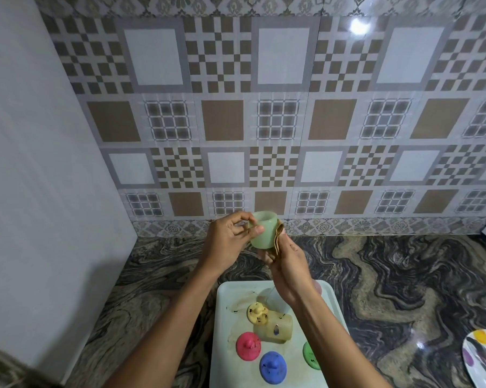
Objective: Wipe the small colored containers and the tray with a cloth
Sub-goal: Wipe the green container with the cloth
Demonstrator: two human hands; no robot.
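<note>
My left hand (227, 242) grips a pale green container (263, 230) by its rim, held up above the counter. My right hand (288, 268) holds a brownish cloth (278, 237) against the container's right side. Below my arms lies a white tray (222, 326) with stains on it. On the tray are a yellow lid (257, 312), a pale yellow container (275, 327) lying on its side, a red lid (248, 348), a blue lid (272, 367) and a green lid (310, 355) partly hidden by my right forearm.
The tray sits on a dark marbled counter (390, 289). A patterned tile wall (264, 121) runs along the back and a plain white panel (40, 191) stands at the left. A white plate (482, 357) with coloured dots lies at the right edge.
</note>
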